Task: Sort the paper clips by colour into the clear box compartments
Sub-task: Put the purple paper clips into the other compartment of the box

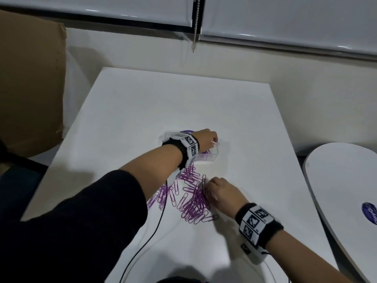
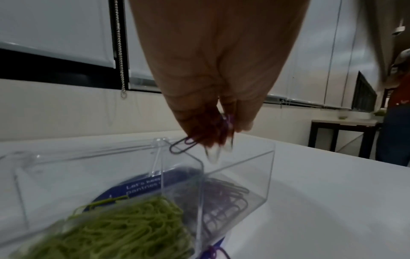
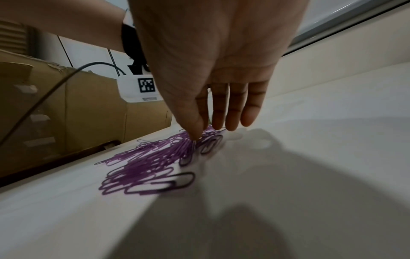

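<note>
Over the clear box [image 2: 221, 168] my left hand [image 1: 206, 137] pinches a few purple paper clips [image 2: 184, 145] above the compartment already holding purple ones, next to the one full of green clips [image 2: 124, 226]. My right hand [image 1: 221, 194], fingers nearly straight, presses into the loose purple pile [image 1: 189, 199] on the white table [image 1: 244, 119], holding nothing I can see. If I release off-centre, I judge clips could catch the divider and drop among the green; the blue label [image 2: 142, 187] under the box reads "Let's kee…", the rest hidden.

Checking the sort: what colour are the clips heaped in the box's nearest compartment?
Green clips, clearest in the left wrist view.
</note>
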